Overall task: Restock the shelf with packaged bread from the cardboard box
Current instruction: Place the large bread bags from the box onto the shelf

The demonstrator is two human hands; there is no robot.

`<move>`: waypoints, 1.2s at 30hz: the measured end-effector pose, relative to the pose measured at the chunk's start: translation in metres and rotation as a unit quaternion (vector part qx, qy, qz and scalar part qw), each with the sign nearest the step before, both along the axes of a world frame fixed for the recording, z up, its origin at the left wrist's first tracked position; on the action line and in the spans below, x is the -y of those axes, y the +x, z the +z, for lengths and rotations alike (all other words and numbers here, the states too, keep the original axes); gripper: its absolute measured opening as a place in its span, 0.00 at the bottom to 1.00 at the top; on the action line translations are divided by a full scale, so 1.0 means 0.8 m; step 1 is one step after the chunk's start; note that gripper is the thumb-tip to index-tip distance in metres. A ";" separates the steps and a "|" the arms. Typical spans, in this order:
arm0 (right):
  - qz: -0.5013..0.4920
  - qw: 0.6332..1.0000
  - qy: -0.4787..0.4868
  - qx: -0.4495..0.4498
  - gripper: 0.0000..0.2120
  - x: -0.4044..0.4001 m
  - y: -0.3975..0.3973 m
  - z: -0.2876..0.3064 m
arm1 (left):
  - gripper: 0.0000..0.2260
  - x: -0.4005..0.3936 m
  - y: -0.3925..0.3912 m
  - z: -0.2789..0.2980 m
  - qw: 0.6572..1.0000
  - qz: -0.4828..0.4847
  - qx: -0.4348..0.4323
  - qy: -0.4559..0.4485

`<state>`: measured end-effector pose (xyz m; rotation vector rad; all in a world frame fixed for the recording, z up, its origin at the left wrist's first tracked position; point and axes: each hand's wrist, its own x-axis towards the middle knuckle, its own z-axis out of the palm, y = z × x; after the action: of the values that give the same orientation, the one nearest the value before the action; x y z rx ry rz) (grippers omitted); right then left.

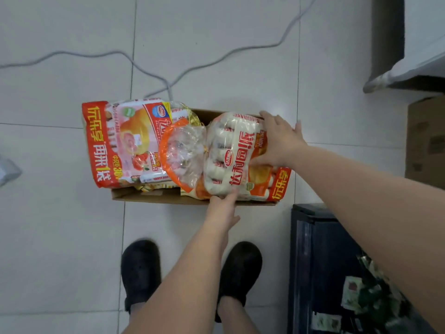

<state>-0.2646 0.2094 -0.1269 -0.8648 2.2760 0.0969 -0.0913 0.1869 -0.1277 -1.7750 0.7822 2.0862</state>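
Note:
A cardboard box (154, 197) lies on the tiled floor in front of my feet, filled with orange-and-white bread bags. On top, at the right, lies a bag of small white rolls (231, 153) with a clear twisted end. My right hand (280, 141) grips its far right side, fingers curled over the bag. My left hand (224, 208) holds its near edge from below, fingertips tucked under the plastic. A second bread bag (120, 143) lies at the left, sticking out over the box's edge. More bags show underneath.
A dark shelf unit (320, 261) holding packaged goods stands at the lower right. Another cardboard box (426, 141) sits at the right edge, below a white cabinet (409, 68). A grey cable (144, 68) snakes across the floor beyond the box. My black shoes (142, 268) stand near it.

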 end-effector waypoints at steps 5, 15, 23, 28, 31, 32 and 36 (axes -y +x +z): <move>-0.046 0.999 -0.026 0.011 0.49 -0.011 -0.010 0.019 | 0.20 -0.005 0.002 0.007 0.991 0.113 -0.027 -0.059; -0.330 0.915 -0.227 0.059 0.33 -0.009 -0.025 0.261 | 0.19 0.093 -0.061 0.263 0.948 0.021 -0.118 -0.296; -0.376 0.816 -0.439 0.014 0.38 0.027 -0.042 0.666 | 0.30 0.170 -0.113 0.653 0.844 -0.029 -0.320 -0.430; -0.375 0.758 -0.534 0.020 0.22 0.019 -0.015 0.857 | 0.34 0.186 -0.116 0.839 0.761 -0.098 -0.417 -0.488; -0.377 0.725 -0.577 -0.005 0.18 0.007 0.008 0.931 | 0.34 0.192 -0.118 0.922 0.703 -0.144 -0.450 -0.531; -0.378 0.711 -0.592 -0.018 0.17 0.003 0.016 0.952 | 0.33 0.192 -0.117 0.947 0.684 -0.154 -0.467 -0.539; -0.407 0.649 -0.640 -0.066 0.20 -0.019 0.051 1.021 | 0.33 0.184 -0.111 1.026 0.616 -0.174 -0.532 -0.554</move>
<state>-0.2239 0.2249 0.6898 -0.2490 2.4071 -2.1002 -0.1800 0.0401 0.6928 -0.1055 2.8890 2.2915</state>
